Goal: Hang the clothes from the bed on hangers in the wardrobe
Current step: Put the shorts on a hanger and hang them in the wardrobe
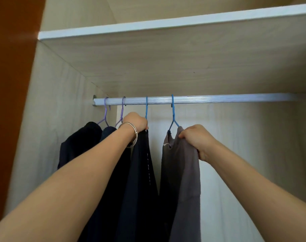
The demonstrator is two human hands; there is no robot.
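A white rail [218,99] crosses the wardrobe under a shelf. A grey garment [181,180] hangs from a blue hanger [173,112] hooked on the rail. My right hand [197,140] is closed on the grey garment's shoulder. To its left a dark navy garment [141,172] hangs on another blue hanger [146,109]. My left hand [136,122], with a silver bangle on the wrist, grips the top of this dark garment at the hanger's neck. Two purple hangers [106,110] at the far left carry black clothes [78,142].
The wardrobe's left wall [49,119] stands close to the black clothes. The shelf edge [166,21] runs above the rail. The rail's right half is bare, with a pale back panel [244,154] behind it. A brown door [12,84] borders the left side.
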